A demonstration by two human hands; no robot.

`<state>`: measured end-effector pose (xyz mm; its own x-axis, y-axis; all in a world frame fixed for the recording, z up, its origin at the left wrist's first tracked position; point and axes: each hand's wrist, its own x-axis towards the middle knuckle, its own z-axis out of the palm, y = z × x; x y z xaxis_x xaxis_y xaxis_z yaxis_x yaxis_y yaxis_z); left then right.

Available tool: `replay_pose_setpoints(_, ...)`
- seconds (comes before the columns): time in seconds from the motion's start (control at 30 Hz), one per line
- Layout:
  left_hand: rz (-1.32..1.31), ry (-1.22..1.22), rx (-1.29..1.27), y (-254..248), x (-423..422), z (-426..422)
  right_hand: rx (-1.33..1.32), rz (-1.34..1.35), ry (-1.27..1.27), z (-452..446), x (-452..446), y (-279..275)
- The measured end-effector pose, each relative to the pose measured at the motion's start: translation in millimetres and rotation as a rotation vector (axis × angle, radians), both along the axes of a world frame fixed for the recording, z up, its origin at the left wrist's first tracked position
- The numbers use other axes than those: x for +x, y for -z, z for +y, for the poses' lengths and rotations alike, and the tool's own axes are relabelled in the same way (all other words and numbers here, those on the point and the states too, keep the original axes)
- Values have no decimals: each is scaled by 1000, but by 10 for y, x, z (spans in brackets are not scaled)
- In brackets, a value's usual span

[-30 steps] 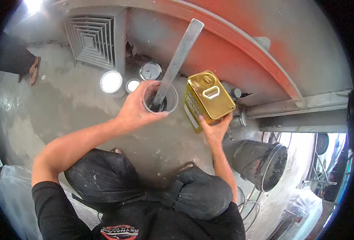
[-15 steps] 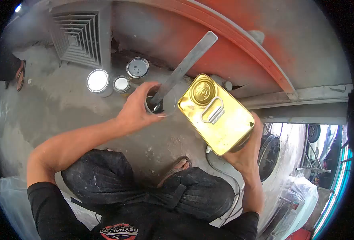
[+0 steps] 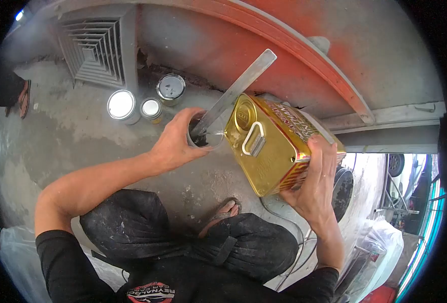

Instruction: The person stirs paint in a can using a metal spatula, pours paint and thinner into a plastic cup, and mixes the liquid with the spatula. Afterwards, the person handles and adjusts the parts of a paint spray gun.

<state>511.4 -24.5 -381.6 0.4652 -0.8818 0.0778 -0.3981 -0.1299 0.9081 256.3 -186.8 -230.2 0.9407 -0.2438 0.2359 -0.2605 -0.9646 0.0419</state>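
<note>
Both hands (image 3: 172,141) (image 3: 311,189) curled; left elbow (image 3: 54,199) bent

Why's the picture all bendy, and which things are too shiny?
Head view: probably a wide lens, since the sides curve into black corners; head view: glare whitens the leftmost can lid and bright ground at right, while the gold tin gleams softly.

Auto wkshp — veh. (image 3: 404,172), floor tins (image 3: 171,88)

On the black shirt (image 3: 203,280), a logo (image 3: 150,293) is showing "REYNALDO" and smaller letters beginning "CAR CA". Large lettering (image 3: 295,121) is running along the side of the gold can (image 3: 264,166), slanting too steeply for sure reading; embossed marks on its cap (image 3: 245,114) are staying illegible.
</note>
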Motion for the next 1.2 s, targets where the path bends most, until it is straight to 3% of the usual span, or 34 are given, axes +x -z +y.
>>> replay_pose_setpoints(0.57, -29, 9, -10, 76, 17, 2, -54, 26, -5, -9, -98, -19)
replay_pose_setpoints(0.67, -16, 11, 4, 98, 23, -6, -1, -14, 25, -45, -98, 42)
replay_pose_setpoints(0.73, 12, 8, -8, 97, 33, -10, 171, -83, 112, -94, -100, 138)
replay_pose_setpoints(1.03, 178, -62, -86, 163, 165, 55, 905, -525, 322, -425, 217, 1495)
replay_pose_setpoints(1.2, 204, 1, -115, 115, 198, 69, 869, -610, 245, -599, 777, 2247)
